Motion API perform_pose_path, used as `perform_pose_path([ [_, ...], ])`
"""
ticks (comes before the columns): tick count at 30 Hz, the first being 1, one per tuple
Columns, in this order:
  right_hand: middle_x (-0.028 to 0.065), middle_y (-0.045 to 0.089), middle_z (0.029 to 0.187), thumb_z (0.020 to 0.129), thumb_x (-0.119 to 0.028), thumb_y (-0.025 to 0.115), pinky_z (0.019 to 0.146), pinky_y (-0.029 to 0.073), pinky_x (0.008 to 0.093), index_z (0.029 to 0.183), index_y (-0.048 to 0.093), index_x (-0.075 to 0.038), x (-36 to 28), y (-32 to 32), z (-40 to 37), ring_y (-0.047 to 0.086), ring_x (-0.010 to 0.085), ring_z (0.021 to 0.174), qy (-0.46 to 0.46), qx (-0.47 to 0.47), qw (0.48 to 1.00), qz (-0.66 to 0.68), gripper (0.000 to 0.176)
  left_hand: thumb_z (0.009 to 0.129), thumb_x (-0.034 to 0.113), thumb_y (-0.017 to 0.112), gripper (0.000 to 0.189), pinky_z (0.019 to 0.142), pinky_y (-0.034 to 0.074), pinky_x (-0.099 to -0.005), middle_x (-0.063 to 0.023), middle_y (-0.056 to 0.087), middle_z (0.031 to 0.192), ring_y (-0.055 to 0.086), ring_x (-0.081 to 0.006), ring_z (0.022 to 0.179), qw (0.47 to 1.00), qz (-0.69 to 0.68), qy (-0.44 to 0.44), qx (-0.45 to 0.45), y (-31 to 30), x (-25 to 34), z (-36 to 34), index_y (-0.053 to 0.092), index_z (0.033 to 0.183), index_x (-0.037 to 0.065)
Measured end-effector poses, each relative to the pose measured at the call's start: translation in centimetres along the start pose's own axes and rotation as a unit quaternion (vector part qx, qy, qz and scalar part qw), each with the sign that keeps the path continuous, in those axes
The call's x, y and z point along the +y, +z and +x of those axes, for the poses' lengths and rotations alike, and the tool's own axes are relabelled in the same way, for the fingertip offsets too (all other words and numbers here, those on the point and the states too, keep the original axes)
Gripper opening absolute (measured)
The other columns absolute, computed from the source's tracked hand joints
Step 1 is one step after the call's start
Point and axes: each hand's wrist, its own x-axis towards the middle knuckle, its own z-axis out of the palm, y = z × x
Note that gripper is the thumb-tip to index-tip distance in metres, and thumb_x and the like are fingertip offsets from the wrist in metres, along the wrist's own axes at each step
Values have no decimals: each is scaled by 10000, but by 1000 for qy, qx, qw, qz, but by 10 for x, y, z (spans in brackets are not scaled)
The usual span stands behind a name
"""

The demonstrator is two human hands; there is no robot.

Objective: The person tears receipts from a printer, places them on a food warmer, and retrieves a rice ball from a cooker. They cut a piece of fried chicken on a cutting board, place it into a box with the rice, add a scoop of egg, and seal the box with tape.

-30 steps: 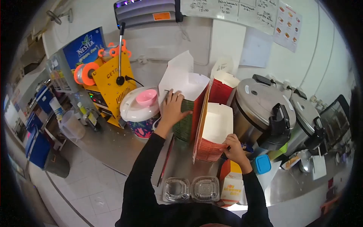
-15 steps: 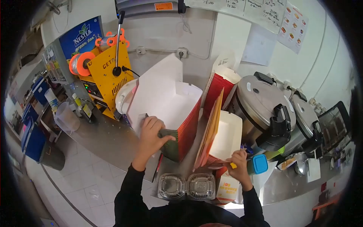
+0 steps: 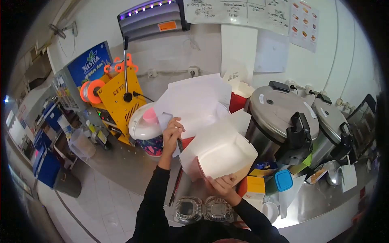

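Observation:
An open cardboard box (image 3: pixel 223 156), white inside, is tilted in front of me at the middle of the view. My right hand (image 3: pixel 223 185) grips its near edge, fingers over the rim. Behind it stands a stack of larger open boxes (image 3: pixel 194 97) with white flaps raised. My left hand (image 3: pixel 173 131) is at the left side of that stack, its fingers closed on a white flap. Clear plastic containers (image 3: pixel 189 208) lie just below the near box.
Left are a yellow sealing machine (image 3: pixel 117 97), a patterned white-lidded tub (image 3: pixel 149 137) and a plastic jug (image 3: pixel 82 143). Right are two large steel cookers (image 3: pixel 279 111) (image 3: pixel 330 125), a blue-lidded container (image 3: pixel 282 180) and a yellow box (image 3: pixel 255 187).
My right hand has moved left with the smaller box, now in front of the larger stack. My left hand has shifted up and right. The view has tilted upward.

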Motion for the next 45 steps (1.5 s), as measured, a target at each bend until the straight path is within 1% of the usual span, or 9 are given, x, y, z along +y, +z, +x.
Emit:
perform_pose_path([
  [16,83,501,951,672,-161,563,743,368,291,1065,490,-139,-49,47,33,496,216,908,-18,-123,988,91,400,751,230,511,259,877,301,-343,-90,548,902,400,-235,1058,925,27,-155,-345,-26,-1,83,570,844,-5],
  [18,121,482,1001,672,-161,593,769,383,317,1110,469,-147,-37,12,34,469,274,955,-14,-62,968,241,455,754,234,509,285,860,315,-338,-101,540,952,426,-240,1025,923,58,-121,-360,-30,28,82,557,899,-7],
  [20,124,482,999,667,-150,610,784,379,363,1093,467,-154,-4,-20,31,465,285,955,-16,31,976,214,450,730,321,549,381,852,326,-373,-105,543,930,469,-272,954,992,109,-55,17,-20,63,43,529,930,-3],
  [22,161,468,887,687,-78,564,672,358,362,929,476,-7,33,-60,79,464,309,786,127,146,981,30,267,660,380,620,441,839,339,-380,-107,535,937,474,-288,934,991,82,-97,48,-3,90,-13,534,891,15],
  [25,147,493,824,750,50,447,693,383,318,859,473,32,119,-69,161,487,272,758,109,221,969,-7,114,590,455,661,442,872,266,-467,-80,484,1034,348,-275,1083,886,396,79,-227,20,112,-73,559,891,147],
  [32,113,565,892,625,-15,520,778,384,371,839,575,-63,291,41,175,507,234,919,36,-297,929,-216,227,615,403,668,569,878,160,-594,-210,216,1250,146,-344,1188,862,477,-18,-170,33,78,-150,464,1098,180],
  [37,116,568,899,719,-168,496,790,376,344,899,575,-92,320,97,167,512,239,891,80,-433,855,-272,211,713,224,600,466,883,281,-496,-259,256,1228,320,-332,1120,978,109,-153,87,47,34,-190,428,1116,64],
  [42,93,582,912,778,-168,430,836,353,247,933,592,-64,350,163,129,496,214,973,327,-69,839,428,247,723,211,587,440,867,301,-475,-250,292,1198,349,-319,1088,966,42,-238,87,55,23,-187,434,1104,54],
  [45,128,567,951,791,-172,433,835,357,251,983,565,-52,325,130,160,515,220,941,346,-152,840,389,262,729,204,580,425,858,314,-462,-244,314,1181,367,-311,1070,959,37,-272,71,56,19,-189,438,1098,48],
])
